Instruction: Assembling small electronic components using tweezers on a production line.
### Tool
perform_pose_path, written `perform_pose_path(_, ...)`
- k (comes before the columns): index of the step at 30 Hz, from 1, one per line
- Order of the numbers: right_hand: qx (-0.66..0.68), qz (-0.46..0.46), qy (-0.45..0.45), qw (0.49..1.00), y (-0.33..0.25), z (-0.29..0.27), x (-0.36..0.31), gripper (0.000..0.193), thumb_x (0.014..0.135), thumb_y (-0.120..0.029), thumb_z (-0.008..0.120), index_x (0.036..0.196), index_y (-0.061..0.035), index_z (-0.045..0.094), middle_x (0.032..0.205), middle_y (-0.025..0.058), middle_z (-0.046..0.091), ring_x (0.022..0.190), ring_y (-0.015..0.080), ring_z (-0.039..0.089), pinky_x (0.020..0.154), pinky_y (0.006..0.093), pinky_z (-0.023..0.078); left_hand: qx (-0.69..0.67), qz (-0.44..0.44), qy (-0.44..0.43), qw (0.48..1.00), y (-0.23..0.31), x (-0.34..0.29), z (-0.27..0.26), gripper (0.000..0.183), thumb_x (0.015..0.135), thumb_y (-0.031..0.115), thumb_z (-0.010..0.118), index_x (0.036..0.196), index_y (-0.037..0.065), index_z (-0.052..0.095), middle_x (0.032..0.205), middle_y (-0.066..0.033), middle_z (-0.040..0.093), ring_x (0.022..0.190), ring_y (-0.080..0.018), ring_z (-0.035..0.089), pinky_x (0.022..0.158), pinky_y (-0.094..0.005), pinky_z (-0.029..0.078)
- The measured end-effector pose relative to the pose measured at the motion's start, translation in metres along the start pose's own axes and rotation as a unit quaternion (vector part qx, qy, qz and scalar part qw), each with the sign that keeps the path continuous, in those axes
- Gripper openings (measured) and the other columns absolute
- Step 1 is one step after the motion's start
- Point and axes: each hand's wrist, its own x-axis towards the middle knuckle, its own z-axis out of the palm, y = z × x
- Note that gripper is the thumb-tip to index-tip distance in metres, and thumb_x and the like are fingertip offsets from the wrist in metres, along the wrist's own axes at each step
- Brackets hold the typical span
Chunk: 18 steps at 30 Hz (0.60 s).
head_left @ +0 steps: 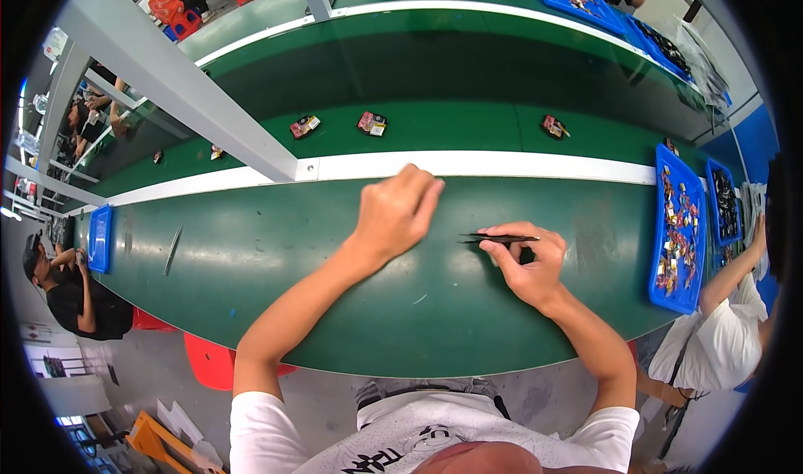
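My right hand (535, 265) is closed around a pair of black tweezers (510, 237), whose thin tips point left over the green tabletop (435, 307). The two tips stand slightly apart with nothing visible between them. Farther left and a little ahead, my left hand (397, 209) reaches to the white rail (502, 165) with its fingers curled in. Whatever it may hold is hidden by the back of the hand. On the green belt beyond the rail lie small dark-and-red parts with pale labels: one at left (304, 126), one near the middle (372, 124), one at right (554, 126).
At the right end a blue tray (676, 303) holds many small colourful parts, beside another tray of black pieces. A person in white (711, 353) is there. A thin metal tool (174, 250) lies at left, near a blue bin (99, 238). A grey post (192, 89) rises from the rail.
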Motion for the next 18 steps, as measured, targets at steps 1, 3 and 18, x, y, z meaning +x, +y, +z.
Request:
perform_pose_path(1, -0.001, -0.003, 0.003, 1.000, 0.002, -0.001, 0.000, 0.017, 0.078, -0.002, 0.084, 0.093, -0.0038, 0.076, 0.074, 0.0030, 0.074, 0.042, 0.0061, 0.045, 0.044, 0.0227, 0.036, 0.001, -0.051, 0.055, 0.997, -0.008, 0.008, -0.002, 0.009, 0.088, 0.005, 0.071, 0.087, 0.002, 0.063, 0.085, -0.0090, 0.064, 0.061, -0.0245, 0.061, 0.051, -0.0355, 0.046)
perform_pose_path(3, 0.001, 0.004, 0.011, 1.000, 0.001, 0.000, -0.002, 0.015, 0.079, -0.002, 0.083, 0.093, -0.0034, 0.077, 0.074, 0.0034, 0.074, 0.042, 0.0061, 0.043, 0.044, 0.0231, 0.035, 0.015, -0.132, 0.141, 0.981, -0.033, 0.030, -0.010, 0.005, 0.090, 0.006, 0.068, 0.093, 0.002, 0.066, 0.089, -0.0098, 0.067, 0.063, -0.0235, 0.062, 0.056, -0.0364, 0.048)
perform_pose_path(18, 0.042, 0.012, 0.023, 0.999, 0.008, 0.005, -0.001, 0.017, 0.080, -0.007, 0.085, 0.096, -0.0042, 0.078, 0.045, -0.0024, 0.031, 0.041, 0.0077, 0.030, 0.043, 0.0283, 0.026, 0.140, -0.328, -0.055, 0.933, -0.156, 0.055, -0.036, 0.026, 0.094, 0.026, 0.068, 0.091, 0.001, 0.068, 0.076, -0.0107, 0.070, 0.068, -0.0242, 0.070, 0.066, -0.0388, 0.056)
